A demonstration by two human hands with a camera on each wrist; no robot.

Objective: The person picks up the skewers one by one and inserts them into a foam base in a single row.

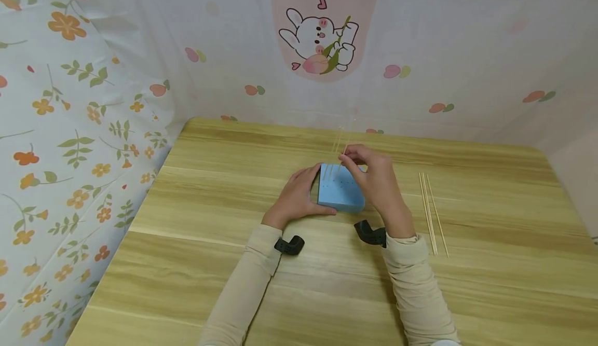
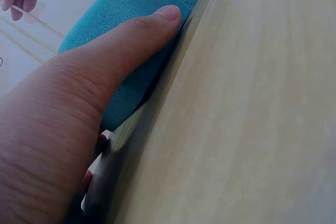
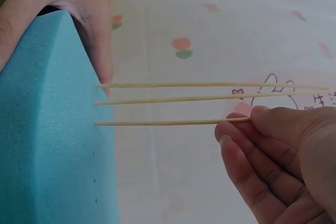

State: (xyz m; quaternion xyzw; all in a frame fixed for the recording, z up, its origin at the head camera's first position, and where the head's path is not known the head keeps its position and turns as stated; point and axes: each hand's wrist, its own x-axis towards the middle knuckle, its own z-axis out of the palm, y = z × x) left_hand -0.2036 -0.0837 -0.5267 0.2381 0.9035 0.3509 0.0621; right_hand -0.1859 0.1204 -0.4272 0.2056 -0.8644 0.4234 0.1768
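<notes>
A blue foam block (image 1: pixel 343 193) lies on the table with a row of small holes in its top. My left hand (image 1: pixel 295 196) grips it from the left, thumb along the near side and fingers around the far side. Two thin bamboo skewers (image 3: pixel 168 85) stand upright in the block. With thumb and fingertips, my right hand (image 1: pixel 380 182) pinches a third bamboo skewer (image 3: pixel 163 123) partway up. Its lower end meets the block's top beside the other two, in line with the holes.
Several loose bamboo skewers (image 1: pixel 426 213) lie on the wooden table (image 1: pixel 495 221) right of my right forearm. Black curved mounts (image 1: pixel 290 245) sit at both wrists. A patterned cloth (image 1: pixel 210 76) hangs behind the table and along its left side.
</notes>
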